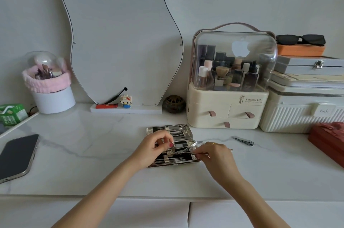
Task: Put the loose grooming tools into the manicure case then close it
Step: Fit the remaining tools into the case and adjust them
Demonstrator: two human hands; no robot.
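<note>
The manicure case (170, 144) lies open flat on the surface (96, 153), just below the frame's centre. Your right hand (216, 155) pinches a thin steel tool (188, 148) over the lower half, while your left hand (158, 146) pinches an elastic strap there, I judge to lift it. These tools look light, stiff and slippery; take them at the middle of the shaft, away from sharp tips. One nail clipper (243, 141) waits loose to the right. Beyond it, at centre right, stands a cosmetics organiser (227, 106).
</note>
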